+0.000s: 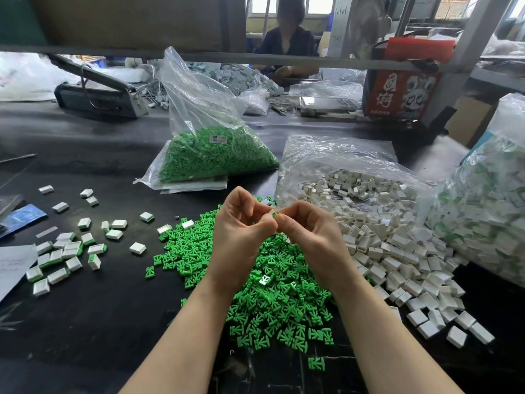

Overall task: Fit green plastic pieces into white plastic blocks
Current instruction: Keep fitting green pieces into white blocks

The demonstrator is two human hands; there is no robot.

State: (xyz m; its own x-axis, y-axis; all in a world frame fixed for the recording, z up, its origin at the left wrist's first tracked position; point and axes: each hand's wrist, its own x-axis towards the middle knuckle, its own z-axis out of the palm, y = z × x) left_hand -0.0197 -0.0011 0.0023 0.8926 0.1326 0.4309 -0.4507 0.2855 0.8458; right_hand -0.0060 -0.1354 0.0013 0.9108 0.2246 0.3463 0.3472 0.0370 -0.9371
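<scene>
While both hands meet over the middle of the table, the whole action comes down to one tiny thing: a white block (272, 214) with a sliver of green at its edge, pinched right where the fingertips of the left hand (241, 237) and the right hand (306, 237) come together. Both sets of fingers are curled in tight around it, thumbs touching, so neither hand is nearer; it sits dead centre between them, raised above the table. How far the green piece is seated, I cannot tell, since the fingers hide most of it, and its long axis is too covered to call.

Directly beneath the wrists lies the loose pile of green pieces (270, 294), so the left hand has the short drop for the next one. The heap of white blocks (397, 251) spills out of its clear bag just to the right, an easy reach for the right hand. Finished blocks (65, 251), white with green edges, are scattered well off to the left on the black table (99, 322), and that is where I would judge this one goes once pressed home, a leftward toss over open tabletop. Behind, the sealed bag of green pieces (216, 155) stands clear of the hands.
</scene>
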